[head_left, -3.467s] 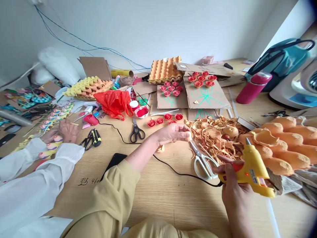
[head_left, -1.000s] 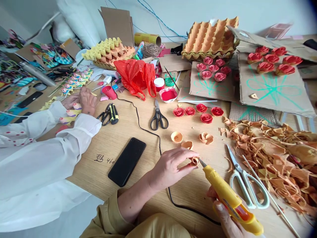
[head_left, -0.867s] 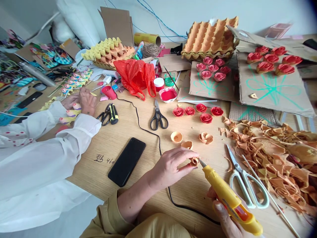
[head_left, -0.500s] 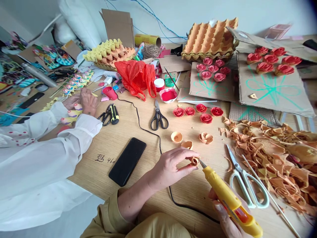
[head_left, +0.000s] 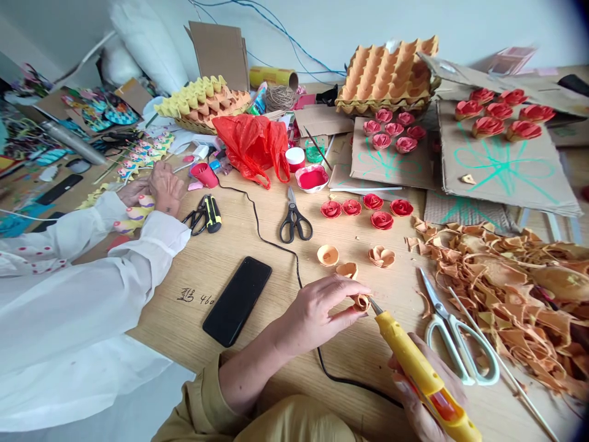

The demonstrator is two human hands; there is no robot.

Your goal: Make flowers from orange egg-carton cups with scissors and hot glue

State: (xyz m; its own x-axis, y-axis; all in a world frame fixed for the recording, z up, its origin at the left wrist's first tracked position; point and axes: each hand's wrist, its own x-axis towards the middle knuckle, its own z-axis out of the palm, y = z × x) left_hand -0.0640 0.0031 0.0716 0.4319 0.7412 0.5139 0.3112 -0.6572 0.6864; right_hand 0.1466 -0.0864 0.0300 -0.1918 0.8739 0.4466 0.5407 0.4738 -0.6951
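Between thumb and fingers, my left hand [head_left: 317, 313] pinches a small rolled egg-carton flower piece [head_left: 362, 302]. My right hand [head_left: 421, 393] is wrapped round a yellow hot glue gun [head_left: 414, 362], its metal tip touching or very close to that piece. Just beyond my left hand lie an unpainted carton cup [head_left: 346, 270], a round cup [head_left: 328, 255] and an unpainted flower [head_left: 381, 256]. Several red-painted flowers [head_left: 381, 220] sit farther back. White-handled scissors [head_left: 453, 337] rest to the right of the glue gun.
A black phone [head_left: 237, 301], black scissors [head_left: 294, 218] and a cable [head_left: 276, 244] lie on the table. Carton scraps [head_left: 510, 307] are heaped at right. Red paint [head_left: 313, 178] stands beside a red bag [head_left: 253, 144]. At left, a co-worker's hands [head_left: 163, 187] work among painted pieces.
The glue gun and my right hand have shifted very slightly left and down. My left hand keeps its pinch on the flower piece. The view has moved a little.
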